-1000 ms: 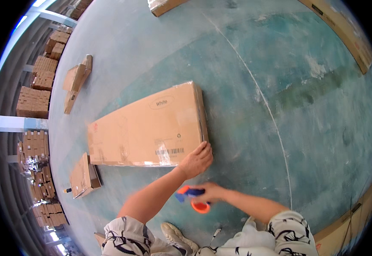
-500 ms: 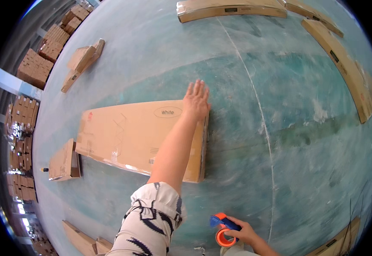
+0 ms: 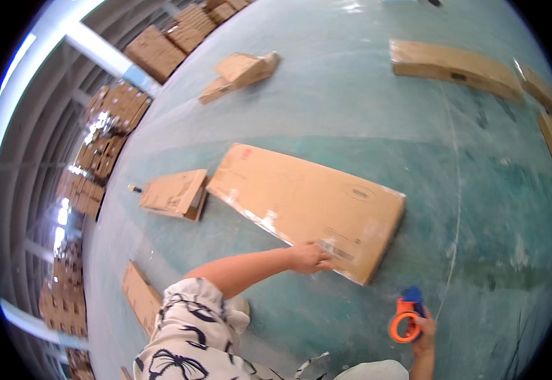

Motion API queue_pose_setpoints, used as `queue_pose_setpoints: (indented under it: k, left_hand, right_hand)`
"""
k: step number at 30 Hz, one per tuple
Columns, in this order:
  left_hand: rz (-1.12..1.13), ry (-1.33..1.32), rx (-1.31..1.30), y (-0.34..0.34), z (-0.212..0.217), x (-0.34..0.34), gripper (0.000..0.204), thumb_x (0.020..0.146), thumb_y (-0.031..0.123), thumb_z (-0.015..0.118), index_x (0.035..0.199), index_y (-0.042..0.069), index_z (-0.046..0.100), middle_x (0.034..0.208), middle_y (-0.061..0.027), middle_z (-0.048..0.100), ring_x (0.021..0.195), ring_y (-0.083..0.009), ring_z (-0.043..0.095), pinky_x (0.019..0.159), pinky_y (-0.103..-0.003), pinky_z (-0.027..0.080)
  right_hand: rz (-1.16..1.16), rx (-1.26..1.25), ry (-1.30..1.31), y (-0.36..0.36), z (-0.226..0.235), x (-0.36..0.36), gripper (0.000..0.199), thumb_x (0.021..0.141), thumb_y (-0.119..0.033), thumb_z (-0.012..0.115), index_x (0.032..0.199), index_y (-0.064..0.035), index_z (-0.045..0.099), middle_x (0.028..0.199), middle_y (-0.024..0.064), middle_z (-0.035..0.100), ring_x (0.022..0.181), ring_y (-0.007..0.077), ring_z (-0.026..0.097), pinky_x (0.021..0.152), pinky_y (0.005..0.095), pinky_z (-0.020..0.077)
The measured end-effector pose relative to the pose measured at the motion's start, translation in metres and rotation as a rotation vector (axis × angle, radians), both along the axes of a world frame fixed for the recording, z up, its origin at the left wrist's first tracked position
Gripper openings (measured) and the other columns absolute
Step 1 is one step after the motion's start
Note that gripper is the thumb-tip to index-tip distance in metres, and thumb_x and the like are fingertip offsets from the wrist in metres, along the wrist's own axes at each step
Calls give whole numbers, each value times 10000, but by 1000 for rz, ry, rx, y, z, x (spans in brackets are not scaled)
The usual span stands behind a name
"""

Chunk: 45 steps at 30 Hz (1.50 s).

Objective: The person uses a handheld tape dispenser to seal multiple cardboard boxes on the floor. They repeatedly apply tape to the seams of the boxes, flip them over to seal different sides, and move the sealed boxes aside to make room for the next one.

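A long flat cardboard box [image 3: 301, 193] lies on the floor in front of me, with clear tape shining along its edges. My left hand [image 3: 309, 257] reaches across to the box's near long edge, touching it close to the printed label. Its fingers look extended, though a little smeared. At the lower right, my right hand [image 3: 425, 332] is closed around an orange and blue tape dispenser [image 3: 411, 296]. The dispenser is held above the floor, apart from the box.
A smaller carton [image 3: 173, 193] with a raised flap stands by the box's left end. Two stacked cartons [image 3: 241, 71] lie farther back, and a long carton [image 3: 456, 66] is at the far right. Another carton [image 3: 141, 297] lies at lower left. Piled boxes [image 3: 155, 54] line the left wall.
My left hand has drawn back from the box's far right corner to its near edge. The view has turned left, and the tape dispenser now appears farther right and higher.
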<state>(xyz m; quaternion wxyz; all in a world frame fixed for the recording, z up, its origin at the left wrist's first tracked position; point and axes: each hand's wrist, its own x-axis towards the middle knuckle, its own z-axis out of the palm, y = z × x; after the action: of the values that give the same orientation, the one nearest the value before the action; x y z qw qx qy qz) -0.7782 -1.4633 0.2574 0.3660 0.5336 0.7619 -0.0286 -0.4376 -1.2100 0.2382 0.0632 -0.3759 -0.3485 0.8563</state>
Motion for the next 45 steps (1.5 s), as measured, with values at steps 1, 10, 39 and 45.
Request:
queue_pose_setpoints:
  k: [1,10,39,45]
  left_hand:
    - [156,-35,-131,-29,18,-8,569,959,561,355,1222,108,576,1202,-166,594,1161,-358,510,1010,-426,381]
    - [1285,87,198,-333,-89,-152,631,909,530,463,1156,-35,594,1168,-261,599,1111,-422,549,947,-439,438]
    - [1421,-187,398,-427,-105,-220,528,852,567,565,916,55,680,1070,-178,648,1045,-326,594,834,-471,460]
    - [1484,209,513,-413,-95,-190,507,817,564,616,944,84,717,1498,-238,249,1378,-426,211,1072,-587,196]
  right_hand:
    - [-51,-10,40,14,-3,-4,441,700,-176,631,1089,20,561,755,58,582,583,138,552,474,279,473]
    - [110,55,57,2,35,-150,473,687,-123,549,1138,17,533,1017,122,606,912,249,613,818,375,520]
    - [691,-48,-128,-427,6,-605,380,759,-134,525,1122,-25,555,1070,77,611,992,224,593,888,391,479]
    - [699,-37,-100,-441,-20,-603,426,737,-125,521,1153,-33,546,1084,79,606,1009,236,589,894,411,479]
